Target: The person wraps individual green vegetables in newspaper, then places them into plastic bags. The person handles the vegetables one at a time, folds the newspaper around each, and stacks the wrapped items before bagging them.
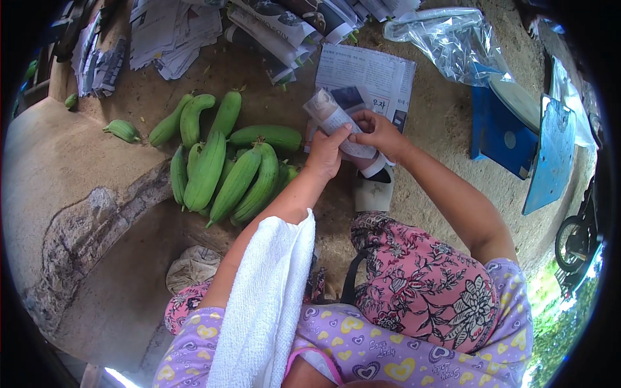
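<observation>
Head view shows our left hand [327, 152] and right hand [380, 134] both pinching the rolled paper [331, 118], which we hold over the near part of the newspaper [352, 63]. If our thumbs slacken, it could spring loose; uneven squeezing could crease it.

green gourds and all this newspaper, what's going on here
A person has both hands on a rolled piece of printed paper: the left hand grips it from one side, and the fingers of the right hand hold it from the other. Whether anything is inside is hidden. A newspaper sheet lies just beyond the hands, bare green gourds are piled to their left, and paper-wrapped rolls with green tips showing lie farther back.
</observation>
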`<state>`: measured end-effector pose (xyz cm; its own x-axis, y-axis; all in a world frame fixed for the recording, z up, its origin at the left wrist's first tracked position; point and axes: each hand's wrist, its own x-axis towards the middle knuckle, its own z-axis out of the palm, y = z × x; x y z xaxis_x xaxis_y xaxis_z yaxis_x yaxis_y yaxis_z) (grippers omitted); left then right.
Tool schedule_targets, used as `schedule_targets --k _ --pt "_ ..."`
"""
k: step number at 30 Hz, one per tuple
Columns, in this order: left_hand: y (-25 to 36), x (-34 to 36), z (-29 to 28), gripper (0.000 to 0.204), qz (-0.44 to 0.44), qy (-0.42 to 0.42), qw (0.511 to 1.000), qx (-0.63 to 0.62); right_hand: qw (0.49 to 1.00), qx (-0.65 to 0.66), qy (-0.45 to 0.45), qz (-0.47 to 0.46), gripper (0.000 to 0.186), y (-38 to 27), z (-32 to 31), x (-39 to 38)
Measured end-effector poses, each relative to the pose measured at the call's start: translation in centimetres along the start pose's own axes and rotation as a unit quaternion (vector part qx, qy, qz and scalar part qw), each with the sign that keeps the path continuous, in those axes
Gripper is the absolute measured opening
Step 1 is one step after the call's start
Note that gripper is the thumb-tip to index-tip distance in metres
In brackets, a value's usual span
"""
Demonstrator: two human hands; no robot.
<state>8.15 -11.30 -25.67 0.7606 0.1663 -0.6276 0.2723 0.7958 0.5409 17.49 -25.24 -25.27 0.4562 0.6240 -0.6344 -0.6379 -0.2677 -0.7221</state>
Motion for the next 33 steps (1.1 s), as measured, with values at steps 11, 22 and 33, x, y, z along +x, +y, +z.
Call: schedule_targets --k 11,22,33 --pt "1.0 0.4 2.4 0.029 0.019 0.038 0.999 0.001 0.954 -0.24 0.154 -0.098 0.029 0.8 -3.5 -0.5" --pt "4.2 0.0 5.7 0.032 0.022 0.091 0.995 -0.016 0.802 -0.457 0.167 -0.345 0.059 -4.6 2.4 -3.9" --pt "18.9 0.0 0.9 0.041 0.239 -0.031 0.873 0.423 0.837 -0.303 0.286 -0.353 0.075 -16.2 -5.4 8.9"
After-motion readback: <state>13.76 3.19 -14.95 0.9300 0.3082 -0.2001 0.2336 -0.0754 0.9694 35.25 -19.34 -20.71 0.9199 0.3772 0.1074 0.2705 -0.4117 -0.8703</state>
